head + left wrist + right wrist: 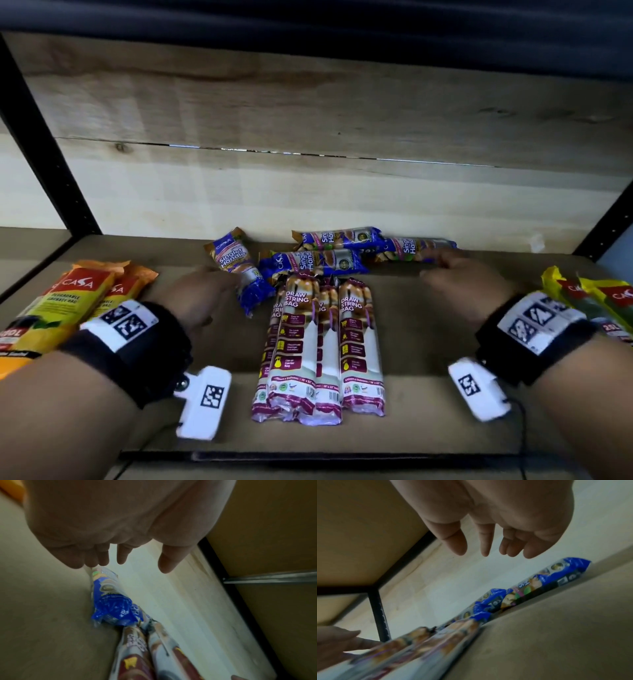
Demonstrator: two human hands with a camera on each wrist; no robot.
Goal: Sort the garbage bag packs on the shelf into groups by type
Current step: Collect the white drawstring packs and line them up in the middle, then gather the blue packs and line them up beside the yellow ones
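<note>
Several blue "Single Handle" packs (315, 262) lie jumbled at the back of the shelf board (428, 342). One blue pack (241, 267) (109, 601) lies slanted at their left. In front, several white-and-maroon "Draw String Bag" packs (322, 346) (154, 655) (402, 649) lie side by side. My left hand (205, 291) (120, 555) hovers with relaxed fingers just left of the slanted blue pack. My right hand (455, 277) (488, 546) is spread, empty, over the right end of the rightmost blue pack (414, 250) (547, 581).
Orange-yellow Casa packs (65, 308) lie stacked at the left end of the shelf, yellow-green Casa packs (596, 298) at the right end. Black uprights (41, 144) frame the shelf. A pale wooden back panel (308, 192) stands behind the packs.
</note>
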